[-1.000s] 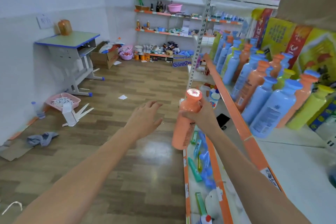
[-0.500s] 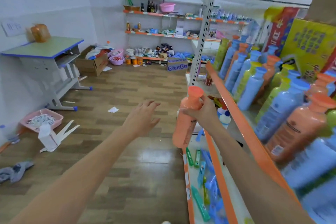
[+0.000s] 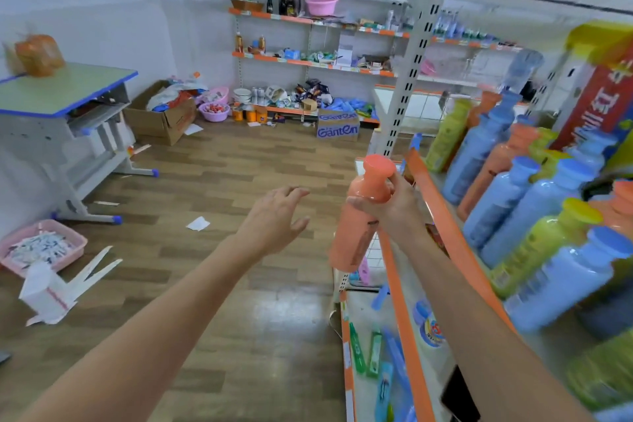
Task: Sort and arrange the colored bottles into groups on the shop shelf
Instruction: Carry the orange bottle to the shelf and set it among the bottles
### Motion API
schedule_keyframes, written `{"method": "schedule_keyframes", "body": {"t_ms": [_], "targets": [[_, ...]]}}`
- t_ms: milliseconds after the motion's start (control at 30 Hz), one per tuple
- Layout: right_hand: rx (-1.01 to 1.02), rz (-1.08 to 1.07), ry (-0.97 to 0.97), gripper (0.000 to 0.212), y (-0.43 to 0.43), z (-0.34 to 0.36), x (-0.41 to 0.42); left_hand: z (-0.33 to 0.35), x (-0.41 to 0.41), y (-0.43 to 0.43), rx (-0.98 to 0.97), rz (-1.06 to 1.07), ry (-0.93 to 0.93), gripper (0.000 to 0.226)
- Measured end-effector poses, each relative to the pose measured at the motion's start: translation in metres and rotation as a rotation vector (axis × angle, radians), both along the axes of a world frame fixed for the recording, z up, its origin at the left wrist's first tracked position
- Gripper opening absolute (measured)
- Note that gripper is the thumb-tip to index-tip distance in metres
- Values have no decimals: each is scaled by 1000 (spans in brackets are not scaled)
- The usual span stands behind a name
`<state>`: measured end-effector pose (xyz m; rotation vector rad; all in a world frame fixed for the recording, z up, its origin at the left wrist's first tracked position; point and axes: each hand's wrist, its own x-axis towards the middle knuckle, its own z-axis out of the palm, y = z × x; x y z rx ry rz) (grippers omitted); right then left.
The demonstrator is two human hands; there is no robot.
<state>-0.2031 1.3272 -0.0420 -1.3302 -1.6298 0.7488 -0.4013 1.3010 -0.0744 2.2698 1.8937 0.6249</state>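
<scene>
Right hand (image 3: 394, 209) grips orange bottle (image 3: 359, 216); left hand (image 3: 274, 219) beside, empty.

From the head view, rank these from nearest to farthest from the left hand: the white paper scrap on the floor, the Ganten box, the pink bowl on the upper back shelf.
1. White paper scrap, on the floor left of the left hand.
2. Ganten box, on the floor by the back shelving.
3. Pink bowl, high on the back shelf.

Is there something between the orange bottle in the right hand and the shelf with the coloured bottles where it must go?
Only the shelf's raised orange front edge. The orange bottle, held by the right hand, hangs outside it and must clear it.
</scene>
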Motion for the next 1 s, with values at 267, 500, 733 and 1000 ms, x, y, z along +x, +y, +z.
{"method": "schedule_keyframes", "body": {"t_ms": [267,500,733,1000], "targets": [[-32,-84,-4,58,110,-4,-19,0,-26,142,35,-140,-9,51],[4,-229,47,45,181,10,-19,6,-24,241,12,-297,-22,53],[37,-336,28,49,228,19,13,9,19,320,5,-511,-83,50],[123,-443,-25,52,263,53,64,35,89,383,-130,-894,-174,52]]}}
